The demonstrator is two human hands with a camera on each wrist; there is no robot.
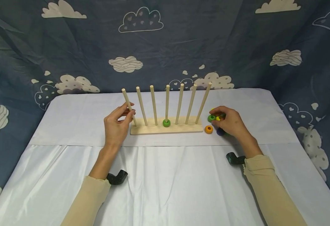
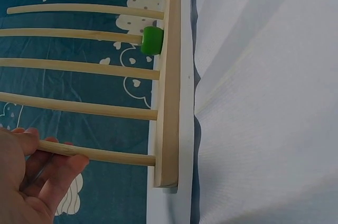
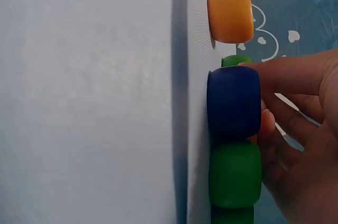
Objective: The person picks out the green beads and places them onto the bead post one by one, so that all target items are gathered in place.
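A wooden stand (image 1: 142,132) holds a row of several upright pegs. Between thumb and fingers, my left hand (image 1: 117,124) pinches the leftmost peg (image 2: 116,156). One green bead (image 1: 166,123) is threaded on the middle peg, down at the base. Off the stand's right end, my right hand (image 1: 231,123) reaches over a cluster of loose beads, thumb and fingers spread among them. A yellow bead (image 1: 217,118) shows between its fingers. In the right wrist view a dark blue bead (image 3: 234,102) hides the thumb tip; I cannot tell whether the fingers grip a bead.
An orange bead (image 1: 208,131) lies by the stand's right corner, with a loose green bead (image 1: 211,118) behind it. Another green bead (image 3: 235,175) sits beside the blue one. White cloth (image 1: 176,175) covers the table; a dark cloud-print curtain (image 1: 182,40) hangs behind.
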